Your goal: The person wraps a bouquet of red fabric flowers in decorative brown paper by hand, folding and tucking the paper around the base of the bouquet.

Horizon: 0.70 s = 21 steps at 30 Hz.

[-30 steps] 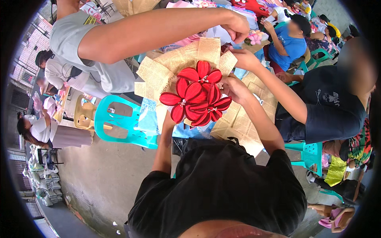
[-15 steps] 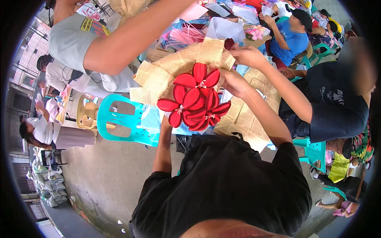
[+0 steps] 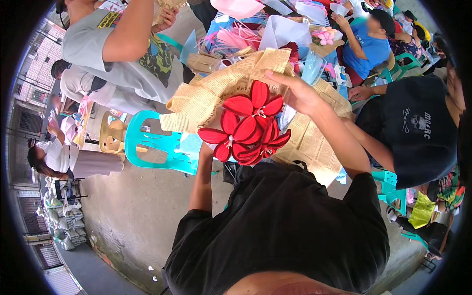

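A bouquet of red fuzzy flowers (image 3: 246,123) with pale stamens sits in front of my chest. Tan newsprint-patterned wrapping paper (image 3: 228,78) curves around its far and left sides. My right hand (image 3: 300,93) grips the paper's right edge, with its thumb side toward the top and some fingers out of sight. My left forearm (image 3: 201,179) rises under the flowers, but the bouquet covers the hand and its fingers. More newsprint paper (image 3: 312,140) lies flat on the table under my right forearm.
Pink shredded strips (image 3: 238,38), a white sheet (image 3: 282,33) and a pink flower (image 3: 324,35) crowd the table. A teal chair (image 3: 155,142) stands to the left. A person in grey (image 3: 93,44) holds brown paper at far left; one in black (image 3: 403,128) sits close on my right.
The co-worker's hand on the right has let go of the wrapping paper and drawn back. My right hand has moved up to its edge. The person in grey has pulled an arm back left.
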{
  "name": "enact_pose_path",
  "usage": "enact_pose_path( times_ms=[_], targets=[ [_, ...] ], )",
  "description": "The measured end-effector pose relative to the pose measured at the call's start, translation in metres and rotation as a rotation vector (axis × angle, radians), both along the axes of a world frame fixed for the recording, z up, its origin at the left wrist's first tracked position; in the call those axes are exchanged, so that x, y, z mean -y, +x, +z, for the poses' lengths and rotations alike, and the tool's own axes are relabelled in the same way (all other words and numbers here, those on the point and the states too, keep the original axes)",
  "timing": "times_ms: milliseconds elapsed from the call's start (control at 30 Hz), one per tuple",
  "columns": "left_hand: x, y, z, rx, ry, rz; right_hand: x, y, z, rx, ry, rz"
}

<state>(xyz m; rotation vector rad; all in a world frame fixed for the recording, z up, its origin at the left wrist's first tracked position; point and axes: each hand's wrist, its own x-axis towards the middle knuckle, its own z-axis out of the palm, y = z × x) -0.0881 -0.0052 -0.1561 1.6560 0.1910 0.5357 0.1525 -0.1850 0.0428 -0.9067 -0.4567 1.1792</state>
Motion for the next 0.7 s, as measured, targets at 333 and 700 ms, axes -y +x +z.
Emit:
enact_pose_path(
  times_ms=[333, 700],
  targets=[
    [0.002, -0.002, 0.024, -0.012, 0.043, 0.018, 0.004, 0.023, 0.021, 0.093, -0.065, 0.155],
    [0.005, -0.002, 0.044, -0.007, 0.082, 0.036, 0.001, 0.038, 0.058, 0.611, -0.162, 0.350]
  ],
)
